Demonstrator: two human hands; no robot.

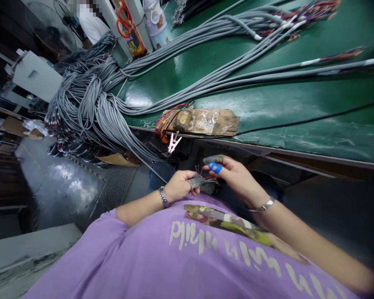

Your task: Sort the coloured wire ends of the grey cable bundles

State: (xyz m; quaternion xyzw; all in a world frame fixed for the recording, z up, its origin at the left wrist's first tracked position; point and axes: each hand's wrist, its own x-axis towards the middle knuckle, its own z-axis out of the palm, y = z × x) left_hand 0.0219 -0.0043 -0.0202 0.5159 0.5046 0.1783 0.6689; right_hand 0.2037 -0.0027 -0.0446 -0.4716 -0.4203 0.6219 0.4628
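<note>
At the front of my body, my left hand [182, 185] is closed around the end of a grey cable [157, 172]. Thin coloured wires [208, 180] fan out past its fingers, and grey wrapping covers a finger. Just right of it, my right hand [229, 170] has its thumb and finger drawn together close to a red wire. Blue tape covers one of its digits and a grey cover another. Whether a wire lies between those fingertips I cannot make out. Beyond both hands, a pink clip [173, 143] hangs at the table edge.
A wooden block [216, 121] with taped parts and red and black leads lies along the edge of the green table [299, 104]. Bundles of grey cables [102, 108] drape off its left side. A cup [156, 20] and red-handled scissors [124, 20] stand behind. A person [92, 23] is at the back.
</note>
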